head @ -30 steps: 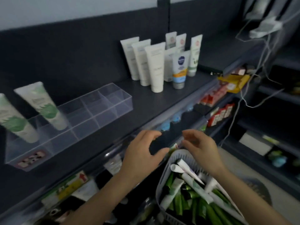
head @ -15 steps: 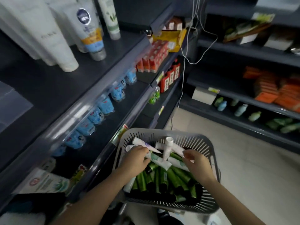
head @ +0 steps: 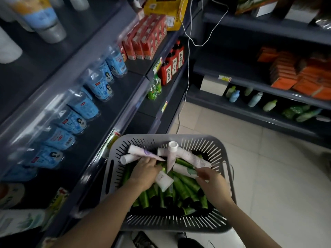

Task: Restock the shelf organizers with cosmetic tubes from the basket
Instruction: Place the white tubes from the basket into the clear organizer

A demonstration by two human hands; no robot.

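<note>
A grey slotted basket (head: 222, 151) sits low in front of me, filled with several green tubes (head: 184, 183) and several white tubes (head: 138, 151) on top. My left hand (head: 143, 173) reaches into the basket's left side, fingers curled round a white tube (head: 163, 181) that sticks out to its right. My right hand (head: 212, 184) is in the right side and pinches the end of a white tube with a green print (head: 184, 171). The clear shelf organizer is out of view.
Dark shelving runs along the left, with blue-labelled cups (head: 100, 86), red cartons (head: 143, 42) and standing tubes (head: 43, 20) on the top shelf. A white cable (head: 188, 68) hangs down. More shelves with orange boxes (head: 295, 72) stand at right; tiled floor (head: 268, 167) lies between.
My view has swung down from the shelf and organizer to the basket. Both hands went from above the basket rim down into the tubes and took hold of white tubes.
</note>
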